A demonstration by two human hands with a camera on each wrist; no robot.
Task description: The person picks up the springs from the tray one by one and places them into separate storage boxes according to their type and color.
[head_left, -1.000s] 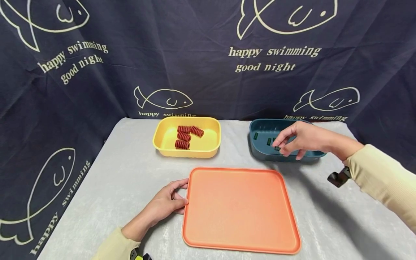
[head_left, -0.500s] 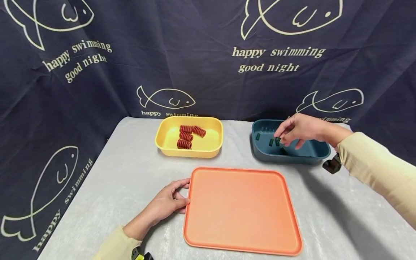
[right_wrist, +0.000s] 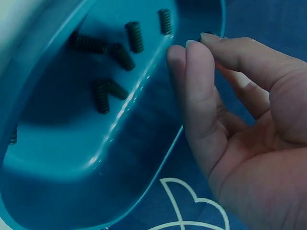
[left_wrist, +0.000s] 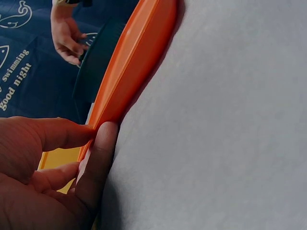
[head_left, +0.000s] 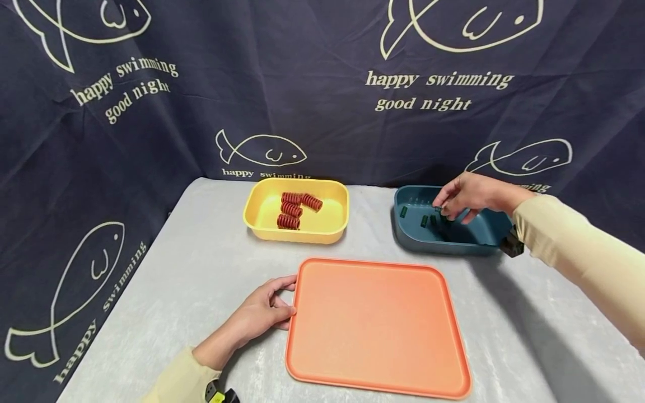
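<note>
My left hand holds the left rim of an orange tray; in the left wrist view, a thumb and fingers pinch that rim. Over the blue bin, my right hand is lowered with thumb and fingertips together. A small dark green spring shows at those fingertips, mostly covered by them. More green springs, such as this spring, lie scattered on the bin floor in the right wrist view. The right hand's fingers partly hide the bin in the head view.
A yellow bin with several red springs stands at the back left. Behind both bins hangs a dark blue curtain with fish prints. A grey cloth covers the table.
My right hand has moved toward the back of the blue bin, with the green spring at its fingertips. My left hand keeps its hold on the tray. The head view has shifted slightly.
</note>
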